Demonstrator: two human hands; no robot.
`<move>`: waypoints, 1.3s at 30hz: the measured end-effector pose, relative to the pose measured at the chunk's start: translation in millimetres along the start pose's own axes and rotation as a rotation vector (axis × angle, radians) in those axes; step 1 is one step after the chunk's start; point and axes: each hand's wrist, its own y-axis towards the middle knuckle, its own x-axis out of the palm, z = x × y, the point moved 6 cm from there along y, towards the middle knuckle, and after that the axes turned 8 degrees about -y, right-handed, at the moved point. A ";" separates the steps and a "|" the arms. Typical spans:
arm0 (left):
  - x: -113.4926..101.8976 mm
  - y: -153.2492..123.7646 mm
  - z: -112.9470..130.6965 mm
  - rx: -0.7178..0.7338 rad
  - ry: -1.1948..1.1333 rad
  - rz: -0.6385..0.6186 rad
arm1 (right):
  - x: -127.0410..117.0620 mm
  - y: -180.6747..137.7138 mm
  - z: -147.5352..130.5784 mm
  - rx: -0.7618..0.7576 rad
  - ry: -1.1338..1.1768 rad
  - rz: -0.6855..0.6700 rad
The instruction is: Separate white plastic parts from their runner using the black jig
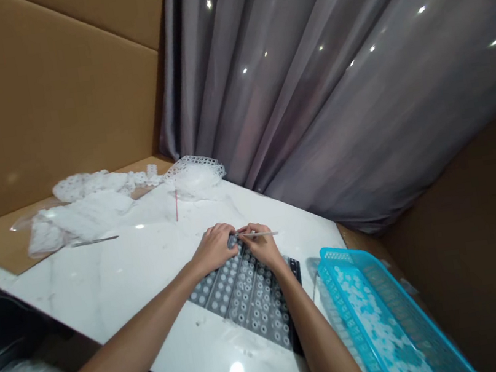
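Note:
A dark grey sheet (231, 294) in strips, with rows of round white pieces on it, lies on the white table under my hands. My left hand (214, 248) is curled at its far end, thumb and fingers closed around the edge of a strip. Close beside it, my right hand (261, 246) pinches a thin pale stick-like tool (267, 233), whose end points right. The fingertips of both hands nearly meet, and what lies between them is too small to make out. My right forearm covers part of the sheet's right side.
On the right stands a blue plastic basket (365, 252) with many small white pieces inside. White perforated strips and plastic (80, 217) are heaped at the back left, near a slim metal tool (95, 241) and a thin red stick (177, 204). A grey curtain (270, 83) hangs behind the table (174, 346).

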 end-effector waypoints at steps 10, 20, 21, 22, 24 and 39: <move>-5.3 -2.1 3.8 0.014 -0.041 -0.001 | 14.0 0.6 -18.4 0.050 -0.257 0.023; -2.8 -2.9 3.1 0.018 -0.080 0.037 | 7.4 0.5 -0.1 0.102 0.094 0.164; -3.0 -3.0 3.0 0.018 -0.084 0.039 | 6.9 0.6 1.2 0.101 0.137 0.158; -3.3 -3.1 3.0 0.018 -0.088 0.042 | 6.8 0.7 2.2 0.097 0.177 0.144; -3.7 -3.2 3.2 0.018 -0.095 0.050 | 7.7 0.7 3.6 0.091 0.249 0.107; 4.9 -0.7 -8.7 -0.013 -0.132 0.070 | 11.0 0.9 9.4 0.125 0.371 0.048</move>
